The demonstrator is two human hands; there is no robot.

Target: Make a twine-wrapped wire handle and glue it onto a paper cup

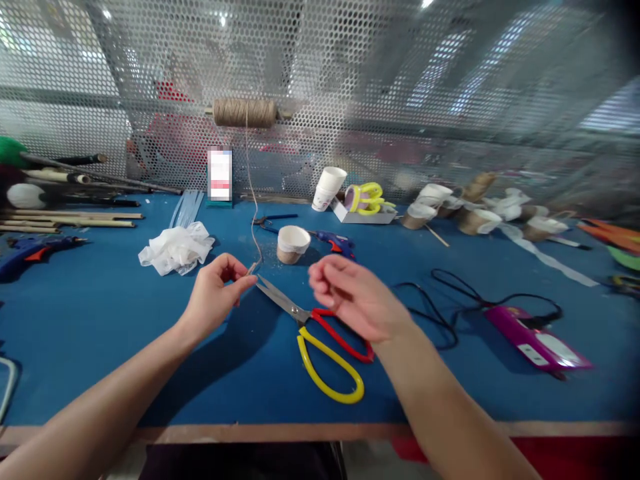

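My left hand (216, 293) pinches the free end of a jute twine strand (250, 193) that hangs down from a twine spool (245, 113) mounted on the mesh wall. My right hand (353, 297) hovers just above the blue table (100, 333), fingers loosely curled and blurred, with nothing visibly in them. Beneath it lie scissors (320, 340) with one red and one yellow handle, blades pointing toward my left hand. A twine-wrapped paper cup (293, 244) stands just behind the hands.
A blue glue gun (335, 241), white paper cups (327, 188), yellow tape rolls (367, 199) and more wrapped cups (475, 217) sit at the back. A magenta device (537, 340) with black cable lies right. Crumpled white plastic (177, 249) and bamboo sticks (65, 219) lie left.
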